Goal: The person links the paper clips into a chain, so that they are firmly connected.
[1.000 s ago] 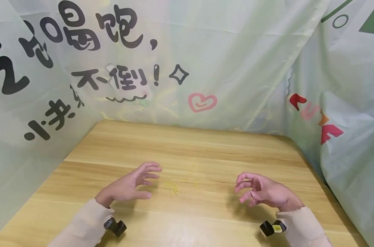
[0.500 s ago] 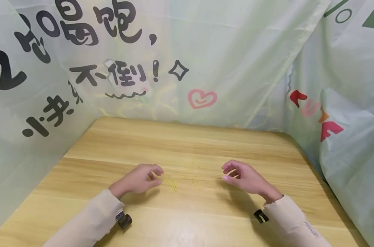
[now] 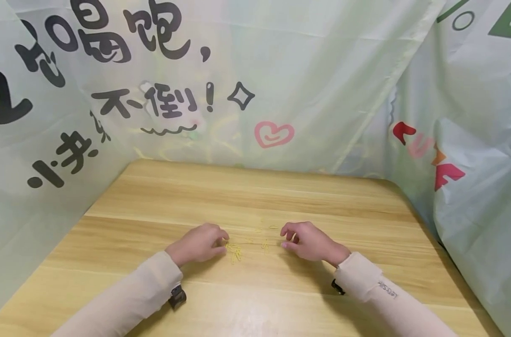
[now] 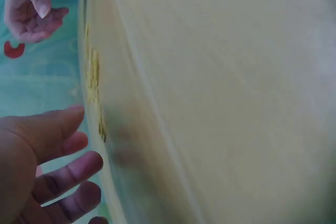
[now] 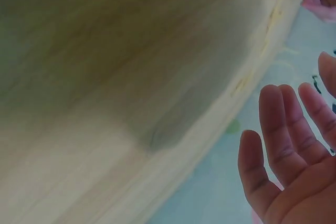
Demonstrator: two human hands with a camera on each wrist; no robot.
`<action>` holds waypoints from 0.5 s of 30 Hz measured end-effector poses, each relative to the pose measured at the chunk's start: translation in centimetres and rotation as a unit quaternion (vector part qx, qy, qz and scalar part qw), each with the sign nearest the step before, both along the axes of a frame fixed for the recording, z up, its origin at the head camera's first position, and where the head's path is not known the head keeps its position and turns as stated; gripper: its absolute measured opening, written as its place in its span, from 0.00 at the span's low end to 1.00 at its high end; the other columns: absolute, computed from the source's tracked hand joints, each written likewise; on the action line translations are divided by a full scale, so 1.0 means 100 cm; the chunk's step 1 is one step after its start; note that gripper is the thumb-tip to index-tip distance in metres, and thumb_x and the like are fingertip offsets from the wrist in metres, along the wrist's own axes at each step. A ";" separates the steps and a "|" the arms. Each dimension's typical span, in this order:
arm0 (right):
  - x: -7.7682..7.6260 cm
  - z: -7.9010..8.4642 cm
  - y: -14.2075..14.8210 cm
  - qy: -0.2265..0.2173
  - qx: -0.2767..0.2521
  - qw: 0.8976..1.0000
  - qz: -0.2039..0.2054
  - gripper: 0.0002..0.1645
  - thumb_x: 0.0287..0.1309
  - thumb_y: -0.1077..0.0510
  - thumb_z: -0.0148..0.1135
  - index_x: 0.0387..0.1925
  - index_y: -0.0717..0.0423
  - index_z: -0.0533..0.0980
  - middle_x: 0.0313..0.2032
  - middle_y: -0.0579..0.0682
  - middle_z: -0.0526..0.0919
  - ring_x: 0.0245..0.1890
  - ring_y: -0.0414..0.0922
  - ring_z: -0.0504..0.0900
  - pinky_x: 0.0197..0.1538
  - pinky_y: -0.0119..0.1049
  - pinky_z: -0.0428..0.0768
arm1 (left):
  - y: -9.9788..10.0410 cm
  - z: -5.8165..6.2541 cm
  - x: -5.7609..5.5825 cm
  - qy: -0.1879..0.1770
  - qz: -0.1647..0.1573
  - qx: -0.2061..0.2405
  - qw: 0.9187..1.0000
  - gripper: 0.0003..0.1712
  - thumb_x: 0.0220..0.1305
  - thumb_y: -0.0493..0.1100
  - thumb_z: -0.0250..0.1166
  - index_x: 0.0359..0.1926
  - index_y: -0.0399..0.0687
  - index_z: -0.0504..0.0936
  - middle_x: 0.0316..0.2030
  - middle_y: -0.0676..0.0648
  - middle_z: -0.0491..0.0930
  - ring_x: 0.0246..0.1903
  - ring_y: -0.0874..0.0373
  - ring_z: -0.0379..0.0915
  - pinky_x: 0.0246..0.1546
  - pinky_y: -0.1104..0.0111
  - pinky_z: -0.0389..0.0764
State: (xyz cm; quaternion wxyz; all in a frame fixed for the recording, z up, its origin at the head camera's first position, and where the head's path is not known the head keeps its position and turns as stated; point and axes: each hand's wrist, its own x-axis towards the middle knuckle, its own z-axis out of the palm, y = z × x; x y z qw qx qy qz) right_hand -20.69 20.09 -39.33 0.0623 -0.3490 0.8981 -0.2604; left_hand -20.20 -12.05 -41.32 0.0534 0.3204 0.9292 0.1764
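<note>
Several yellow paper clips [image 3: 236, 252] lie in a loose pile on the wooden table, just off the fingertips of my left hand [image 3: 200, 243]. That hand's fingers are bent loosely, with nothing seen between them; in the left wrist view the thumb and fingers stand apart. A smaller group of yellow clips [image 3: 265, 245] lies right of the pile, and a single clip [image 3: 274, 227] lies farther back. My right hand [image 3: 309, 240] hovers right of these, fingers relaxed and holding nothing. From the right wrist the palm [image 5: 304, 192] shows bare.
The wooden table [image 3: 255, 290] spreads all around the clips. A pale printed curtain [image 3: 322, 93] hangs behind it and along both sides. A dark wrist camera [image 3: 177, 296] sits under the left cuff, and another camera [image 3: 337, 287] under the right.
Both hands have moved inward toward the clips, the right one farther, shifting left. The left fingers have come up to the pile's edge. The clips lie as before.
</note>
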 end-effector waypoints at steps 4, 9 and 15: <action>-0.002 -0.004 -0.009 -0.005 0.031 0.999 0.015 0.11 0.61 0.59 0.65 0.44 0.59 0.78 0.31 0.44 0.80 0.24 0.34 0.76 0.32 0.32 0.77 | 0.005 0.000 0.000 -0.008 0.006 -0.023 1.000 0.14 0.60 0.44 0.69 0.45 0.43 0.83 0.36 0.49 0.82 0.38 0.54 0.78 0.41 0.60 0.80; -0.005 -0.008 -0.019 -0.009 0.061 0.997 0.035 0.10 0.60 0.59 0.66 0.43 0.57 0.79 0.28 0.42 0.80 0.22 0.33 0.73 0.31 0.31 0.76 | 0.009 -0.001 0.000 0.004 0.009 -0.046 0.999 0.11 0.60 0.44 0.70 0.42 0.46 0.83 0.35 0.51 0.81 0.36 0.56 0.77 0.38 0.62 0.80; -0.008 -0.011 -0.029 -0.010 0.097 0.994 0.043 0.10 0.61 0.57 0.65 0.44 0.55 0.80 0.22 0.37 0.76 0.19 0.32 0.69 0.28 0.29 0.74 | 0.014 -0.001 -0.002 0.022 0.002 -0.057 0.998 0.07 0.59 0.43 0.70 0.39 0.47 0.84 0.32 0.52 0.79 0.35 0.57 0.76 0.35 0.63 0.80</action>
